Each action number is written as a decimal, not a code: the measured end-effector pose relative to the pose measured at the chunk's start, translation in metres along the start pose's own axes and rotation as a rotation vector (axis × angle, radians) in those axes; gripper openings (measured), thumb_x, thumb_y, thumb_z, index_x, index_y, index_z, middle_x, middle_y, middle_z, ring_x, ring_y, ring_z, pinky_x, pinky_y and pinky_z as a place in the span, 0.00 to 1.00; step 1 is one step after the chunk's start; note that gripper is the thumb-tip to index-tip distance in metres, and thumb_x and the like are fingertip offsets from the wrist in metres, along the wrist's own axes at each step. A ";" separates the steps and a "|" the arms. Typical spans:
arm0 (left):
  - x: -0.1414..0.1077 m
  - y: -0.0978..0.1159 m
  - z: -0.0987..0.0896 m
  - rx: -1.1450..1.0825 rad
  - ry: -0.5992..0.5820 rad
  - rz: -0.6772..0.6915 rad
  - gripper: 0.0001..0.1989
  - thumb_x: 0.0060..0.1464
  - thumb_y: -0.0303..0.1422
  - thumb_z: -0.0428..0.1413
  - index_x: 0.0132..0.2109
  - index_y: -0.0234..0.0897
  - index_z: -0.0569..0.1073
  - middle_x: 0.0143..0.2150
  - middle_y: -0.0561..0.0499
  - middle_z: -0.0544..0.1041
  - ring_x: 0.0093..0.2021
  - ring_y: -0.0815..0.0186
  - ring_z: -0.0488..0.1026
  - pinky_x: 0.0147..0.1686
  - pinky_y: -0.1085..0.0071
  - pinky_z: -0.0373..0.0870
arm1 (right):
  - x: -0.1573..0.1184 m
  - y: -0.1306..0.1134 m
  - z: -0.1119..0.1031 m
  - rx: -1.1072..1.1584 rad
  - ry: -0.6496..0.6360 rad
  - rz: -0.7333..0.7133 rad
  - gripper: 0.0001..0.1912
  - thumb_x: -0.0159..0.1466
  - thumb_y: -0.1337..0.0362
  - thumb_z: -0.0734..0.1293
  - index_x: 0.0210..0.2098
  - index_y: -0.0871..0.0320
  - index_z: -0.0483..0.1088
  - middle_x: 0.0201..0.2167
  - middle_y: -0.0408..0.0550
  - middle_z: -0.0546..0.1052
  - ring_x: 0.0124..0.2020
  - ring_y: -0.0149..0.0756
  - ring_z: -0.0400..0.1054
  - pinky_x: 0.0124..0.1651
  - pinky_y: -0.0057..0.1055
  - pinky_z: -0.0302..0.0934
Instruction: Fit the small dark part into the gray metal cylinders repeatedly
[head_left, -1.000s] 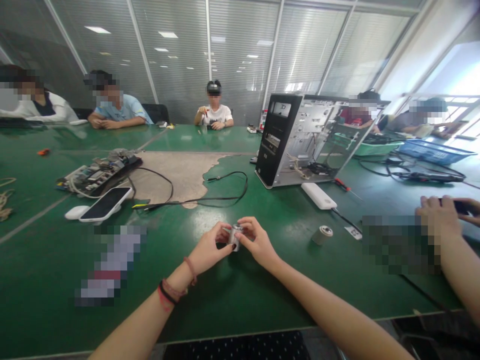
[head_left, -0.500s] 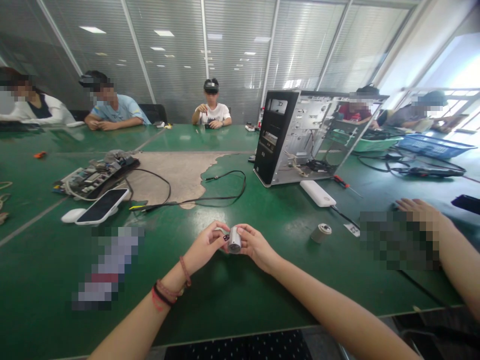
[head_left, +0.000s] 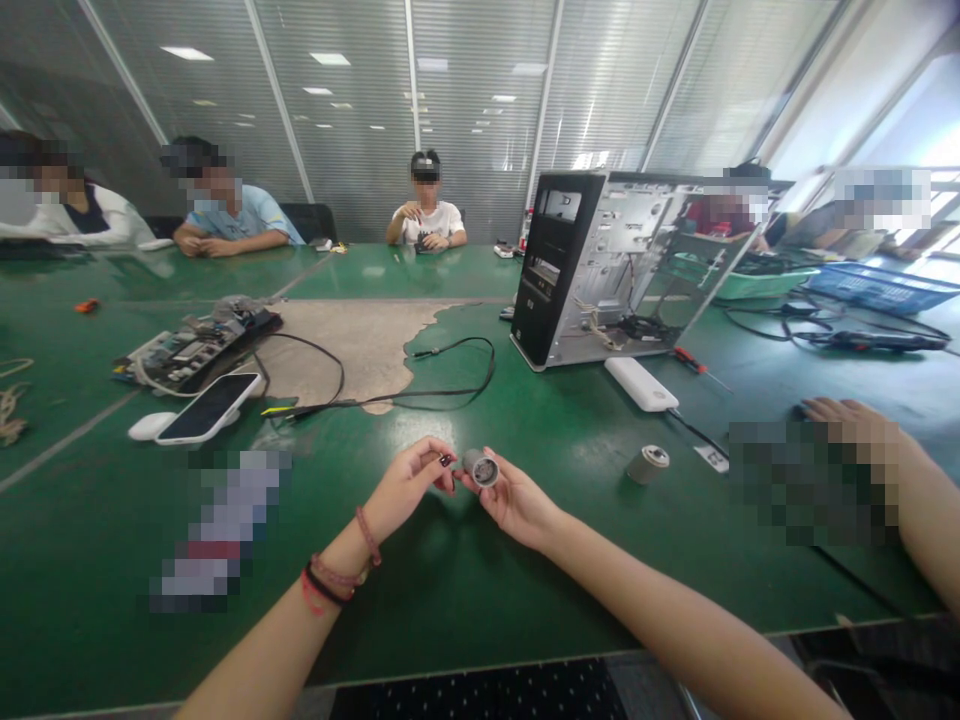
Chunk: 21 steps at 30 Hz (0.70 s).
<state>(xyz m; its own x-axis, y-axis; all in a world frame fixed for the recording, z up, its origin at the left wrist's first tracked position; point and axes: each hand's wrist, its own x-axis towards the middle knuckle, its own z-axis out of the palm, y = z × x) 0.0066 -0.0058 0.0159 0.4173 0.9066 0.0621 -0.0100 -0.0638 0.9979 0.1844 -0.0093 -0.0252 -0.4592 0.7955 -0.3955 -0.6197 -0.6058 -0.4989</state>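
My right hand [head_left: 517, 505] holds a short grey metal cylinder [head_left: 480, 468] above the green table. The cylinder's round, recessed end faces me, with some detail inside that is too small to name. Just left of it is my left hand [head_left: 412, 478], its thumb and fingers pinched together close to the cylinder's side. Whether anything small sits in that pinch is hidden. A second, similar cylinder [head_left: 646, 466] with a bright metal top stands on the table to the right of my hands.
A white power bank [head_left: 641, 384], a red screwdriver [head_left: 700, 367] and an open computer case [head_left: 559, 270] stand ahead right. A phone [head_left: 210, 408], a circuit board assembly [head_left: 195, 345] and a black cable [head_left: 420, 397] lie left. Another person's hand [head_left: 855, 415] rests at right; several people sit around the table [head_left: 465, 620].
The cylinder has turned so its hollow end faces me and has shifted slightly right in my right hand. My left fingers have come away from its side a little.
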 end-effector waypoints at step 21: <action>-0.002 -0.015 0.008 -0.256 -0.057 -0.340 0.18 0.53 0.42 0.56 0.43 0.31 0.67 0.33 0.45 0.78 0.32 0.64 0.78 0.35 0.69 0.70 | -0.009 -0.003 0.010 -0.493 -0.053 -0.563 0.20 0.56 0.54 0.69 0.42 0.53 0.59 0.34 0.45 0.77 0.33 0.36 0.73 0.37 0.35 0.67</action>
<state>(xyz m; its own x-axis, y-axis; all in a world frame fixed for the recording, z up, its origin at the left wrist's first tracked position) 0.0129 -0.0097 0.0008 0.4849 0.8336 -0.2646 -0.0860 0.3466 0.9341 0.1841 -0.0149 -0.0129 -0.1947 0.9794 0.0531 -0.4187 -0.0341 -0.9075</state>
